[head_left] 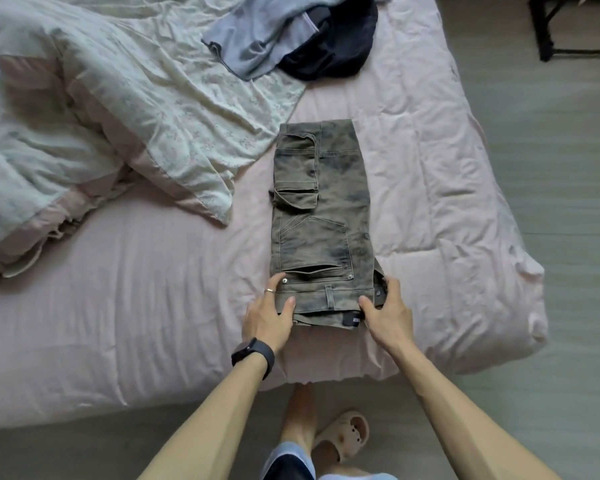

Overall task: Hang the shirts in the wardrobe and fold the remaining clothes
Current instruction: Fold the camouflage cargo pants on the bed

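Flanking folded trousers (321, 216), left hand (267, 317) and right hand (388, 313) grip the waistband (329, 299).

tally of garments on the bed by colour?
Olive-brown mottled: 1, the folded cargo trousers
Grey-blue: 1, the crumpled grey-blue garment
Black: 1, the crumpled black garment
Total: 3 visible; more could be hidden under the crumpled two.

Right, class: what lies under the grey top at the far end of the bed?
A black garment sticks out from under the grey top on the right; the top's left corner rests on the floral quilt. Whatever else lies beneath is covered.
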The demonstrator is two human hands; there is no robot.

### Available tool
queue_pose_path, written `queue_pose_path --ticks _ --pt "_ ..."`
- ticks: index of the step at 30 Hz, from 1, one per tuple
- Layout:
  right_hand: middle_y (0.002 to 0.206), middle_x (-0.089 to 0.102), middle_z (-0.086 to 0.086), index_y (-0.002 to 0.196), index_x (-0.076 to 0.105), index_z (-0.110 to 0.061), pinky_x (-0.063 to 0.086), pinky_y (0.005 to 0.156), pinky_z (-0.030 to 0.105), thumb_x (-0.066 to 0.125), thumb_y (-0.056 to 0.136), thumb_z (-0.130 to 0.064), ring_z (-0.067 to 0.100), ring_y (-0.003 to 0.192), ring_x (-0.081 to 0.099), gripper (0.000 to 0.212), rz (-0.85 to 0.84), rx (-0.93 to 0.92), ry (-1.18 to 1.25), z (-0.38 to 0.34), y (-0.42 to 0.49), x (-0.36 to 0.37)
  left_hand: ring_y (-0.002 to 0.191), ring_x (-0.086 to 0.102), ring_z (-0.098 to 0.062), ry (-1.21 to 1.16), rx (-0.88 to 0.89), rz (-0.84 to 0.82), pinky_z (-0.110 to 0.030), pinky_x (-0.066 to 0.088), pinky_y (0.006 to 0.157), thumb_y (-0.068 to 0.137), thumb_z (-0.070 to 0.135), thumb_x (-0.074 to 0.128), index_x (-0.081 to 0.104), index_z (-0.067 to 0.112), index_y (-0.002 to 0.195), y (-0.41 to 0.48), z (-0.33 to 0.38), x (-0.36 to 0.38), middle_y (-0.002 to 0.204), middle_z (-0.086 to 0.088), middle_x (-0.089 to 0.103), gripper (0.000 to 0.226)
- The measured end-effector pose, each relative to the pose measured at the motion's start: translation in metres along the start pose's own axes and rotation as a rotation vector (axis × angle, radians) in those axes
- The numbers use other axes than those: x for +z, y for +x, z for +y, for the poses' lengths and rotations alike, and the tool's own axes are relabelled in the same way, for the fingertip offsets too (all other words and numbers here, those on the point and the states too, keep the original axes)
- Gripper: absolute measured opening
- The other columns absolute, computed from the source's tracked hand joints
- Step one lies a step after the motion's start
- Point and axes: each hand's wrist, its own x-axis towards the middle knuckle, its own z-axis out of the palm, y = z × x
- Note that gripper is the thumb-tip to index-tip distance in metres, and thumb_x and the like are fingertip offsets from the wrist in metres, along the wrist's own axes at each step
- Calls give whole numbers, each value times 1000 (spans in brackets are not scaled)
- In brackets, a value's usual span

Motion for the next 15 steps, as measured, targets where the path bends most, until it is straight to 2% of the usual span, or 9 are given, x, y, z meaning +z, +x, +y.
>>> queue_pose_path --ticks 2,4,7,8,10,12,14,15 --pt "108 67 10 143 37 -24 45 74 40 56 97 -23 38 95 62 50 56 -155 -63 1 -15 2 113 55 -29 129 121 64 -39 43 97 99 40 51 50 40 129 -15 2 1 117 -2 65 30" --pt "119 61 14 153 30 -21 48 78 43 52 98 -15 37 102 58 60 77 -265 -123 7 -34 5 111 52 -27 195 179 86 -35 41 95 98 40 53 56 33 127 -35 3 -3 112 -4 63 30" --pt "154 33 13 158 22 -13 47 102 50 53 90 -3 33 133 44 76 50 -374 -189 28 -59 3 116 47 -28 400 298 -22 -35 41 98 87 46 63 44 30 145 -66 -8 -6 123 -7 54 63" --pt "160 23 10 159 17 -13 45 106 50 55 84 -2 33 139 40 85 18 -405 -210 36 -68 0 115 48 -29 493 347 -52 -35 42 97 81 41 68 37 30 150 -75 -15 -7 127 -9 52 76" --pt "165 7 4 160 6 -17 44 109 48 59 72 -3 33 143 36 104 -58 -459 -228 47 -76 -7 97 55 -28 624 474 -8 -35 49 79 66 20 79 35 29 149 -82 -25 -10 117 -10 57 95" --pt "165 -1 9 160 2 -18 40 113 48 59 67 4 35 149 24 112 -78 -551 -281 47 -76 -10 73 57 -27 678 594 126 -34 47 58 54 5 85 44 27 139 -73 -27 -16 93 -6 61 97" --pt "163 4 19 160 9 -14 36 115 51 59 66 12 40 150 18 110 -21 -661 -372 43 -69 -11 67 56 -26 702 704 246 -35 44 54 61 7 88 48 30 131 -58 -22 -25 81 -3 59 84" --pt "161 10 23 159 16 -13 37 114 51 62 68 13 43 146 24 105 15 -697 -394 39 -63 -13 67 55 -26 720 757 273 -35 43 55 66 14 88 51 31 128 -50 -17 -32 79 -2 58 75"
